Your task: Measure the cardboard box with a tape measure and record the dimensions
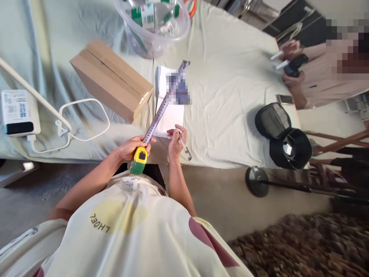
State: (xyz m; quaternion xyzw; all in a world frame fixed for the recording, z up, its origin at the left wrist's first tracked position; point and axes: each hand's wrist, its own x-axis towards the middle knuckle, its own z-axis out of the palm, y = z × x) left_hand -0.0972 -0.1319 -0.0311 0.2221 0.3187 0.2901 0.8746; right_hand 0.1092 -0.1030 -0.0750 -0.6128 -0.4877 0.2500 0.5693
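Observation:
My left hand (131, 148) is closed around a yellow and green tape measure (138, 161) at the table's front edge. Its blade (161, 109) is drawn out and slants up to the right, across an open notebook (170, 119). Between the fingers of my right hand (176, 144) is a pen (185, 146), pointing down toward the front edge. That hand rests by the lower right corner of the notebook. A closed cardboard box (112, 79) lies left of the blade. Part of the notebook page is blurred out.
Behind the box stands a clear plastic tub (152, 42) of bottles. A white power bank (20, 111) with a cable lies at the left. An open black case (272, 119) sits at the right edge, near another person's hands (292, 63) holding a dark device.

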